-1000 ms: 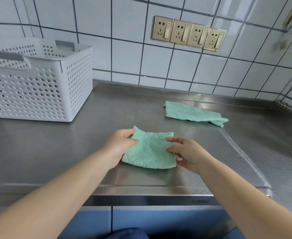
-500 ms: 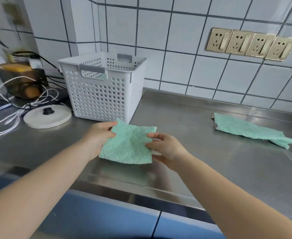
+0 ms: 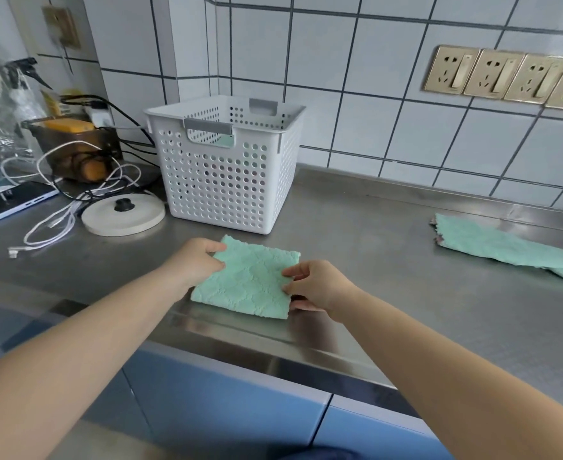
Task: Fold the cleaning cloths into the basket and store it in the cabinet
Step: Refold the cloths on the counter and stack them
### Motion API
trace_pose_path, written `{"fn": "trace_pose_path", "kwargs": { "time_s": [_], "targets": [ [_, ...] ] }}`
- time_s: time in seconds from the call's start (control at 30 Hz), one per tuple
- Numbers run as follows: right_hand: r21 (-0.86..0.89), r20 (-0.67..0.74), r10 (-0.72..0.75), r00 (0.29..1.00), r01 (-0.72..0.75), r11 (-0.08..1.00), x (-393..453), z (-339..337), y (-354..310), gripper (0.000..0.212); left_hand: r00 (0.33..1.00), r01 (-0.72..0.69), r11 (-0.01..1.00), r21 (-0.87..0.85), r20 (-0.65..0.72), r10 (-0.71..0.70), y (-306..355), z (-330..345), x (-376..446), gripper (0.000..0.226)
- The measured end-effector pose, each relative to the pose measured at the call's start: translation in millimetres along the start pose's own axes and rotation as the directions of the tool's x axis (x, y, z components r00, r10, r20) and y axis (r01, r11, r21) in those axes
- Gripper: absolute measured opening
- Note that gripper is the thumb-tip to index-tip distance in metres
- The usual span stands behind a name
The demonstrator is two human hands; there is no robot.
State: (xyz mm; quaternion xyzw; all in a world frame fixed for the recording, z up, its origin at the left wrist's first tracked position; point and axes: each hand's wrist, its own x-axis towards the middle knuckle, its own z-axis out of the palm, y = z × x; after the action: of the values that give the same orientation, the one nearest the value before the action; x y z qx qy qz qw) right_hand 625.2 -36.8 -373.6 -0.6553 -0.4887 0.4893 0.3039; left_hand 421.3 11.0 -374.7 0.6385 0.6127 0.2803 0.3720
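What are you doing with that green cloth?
A person is tidying cleaning cloths on a metal kitchen counter. Both hands hold a folded green cloth just in front of a white basket: the left hand grips its left edge and the right hand pinches its right edge. Something green already shows through the basket's handle slot. Another green cloth lies loosely folded farther right, waiting its turn.

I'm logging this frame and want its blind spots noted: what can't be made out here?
- Basket contents: head view, its perforated walls hide the floor; only a green patch shows through the handle slot.
- Right hand lower fingers: tucked under the folded cloth.
- Second cloth: right frame edge cuts it off.
- Cabinet: only the door tops show.
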Motion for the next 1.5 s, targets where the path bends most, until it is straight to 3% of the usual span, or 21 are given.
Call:
{"fn": "trace_pose_path", "kwargs": {
  "time_s": [0.1,0.23,0.33,0.43,0.7,0.8,0.9,0.97,1.1,1.2,1.27,1.37,1.5],
  "targets": [
    [-0.017,-0.017,-0.037,0.999,0.037,0.999,-4.5,-9.8,0.4,0.029,0.998,-0.04,0.988,0.151,-0.043,0.047,2.5,0.7,-0.9,0.049],
    [0.086,-0.153,-0.102,0.983,0.116,0.99,-10.5,-51.6,3.0,0.025,0.96,-0.22,0.925,0.31,-0.101,0.262,24.6,13.5,2.1,0.05],
    [0.121,-0.27,-0.097,0.958,0.133,0.984,-18.3,-97.6,12.0,0.022,0.917,-0.368,0.887,0.278,-0.05,0.395,61.7,40.9,9.8,0.042],
    [0.131,-0.371,-0.057,0.927,0.112,0.985,-27.5,-147.3,31.2,0.019,0.878,-0.477,0.847,0.234,0.085,0.47,104.0,81.9,20.9,0.036],
    [0.124,-0.503,0.021,0.864,0.048,0.991,-33.0,-253.0,86.6,0.017,0.829,-0.513,0.854,0.081,0.307,0.468,170.2,199.2,66.2,0.029],
    [-0.004,-0.539,-0.005,0.843,0.004,1.0,-25.1,-286.7,107.4,0.015,0.804,-0.543,0.835,0.094,0.345,0.484,189.9,236.6,80.8,0.028],
    [-0.246,-0.587,-0.059,0.807,-0.108,0.963,-19.2,-321.3,129.8,0.017,0.767,-0.592,0.797,0.118,0.386,0.513,206.0,269.8,92.0,0.024],
    [-0.397,-0.61,-0.081,0.788,-0.216,0.892,-18.8,-346.6,144.5,0.019,0.705,-0.655,0.746,0.124,0.456,0.543,216.2,294.3,94.3,0.024],
    [-0.592,-0.635,-0.156,0.756,-0.347,0.728,-17.6,-386.8,168.7,0.025,0.515,-0.827,0.532,0.183,0.626,0.585,234.2,339.6,87.8,0.029],
    [-0.674,-0.633,-0.255,0.731,-0.359,0.645,-7.6,-412.8,186.1,0.032,0.458,-0.874,0.448,0.186,0.625,0.632,248.2,368.2,91.5,0.035],
    [-0.73,-0.588,-0.317,0.744,-0.319,0.604,0.3,-426.9,192.6,0.037,0.446,-0.891,0.395,0.225,0.597,0.667,255.8,381.7,100.6,0.037],
    [-0.737,-0.538,-0.27,0.799,-0.29,0.611,10.1,-439.9,191.2,0.041,0.458,-0.888,0.319,0.332,0.567,0.685,264.1,394.2,119.4,0.041],
    [-0.733,-0.562,-0.261,0.785,-0.327,0.597,22.7,-445.9,188.6,0.04,0.57,-0.818,0.374,0.437,0.525,0.632,271.0,404.0,142.4,0.047]
  ]
}}
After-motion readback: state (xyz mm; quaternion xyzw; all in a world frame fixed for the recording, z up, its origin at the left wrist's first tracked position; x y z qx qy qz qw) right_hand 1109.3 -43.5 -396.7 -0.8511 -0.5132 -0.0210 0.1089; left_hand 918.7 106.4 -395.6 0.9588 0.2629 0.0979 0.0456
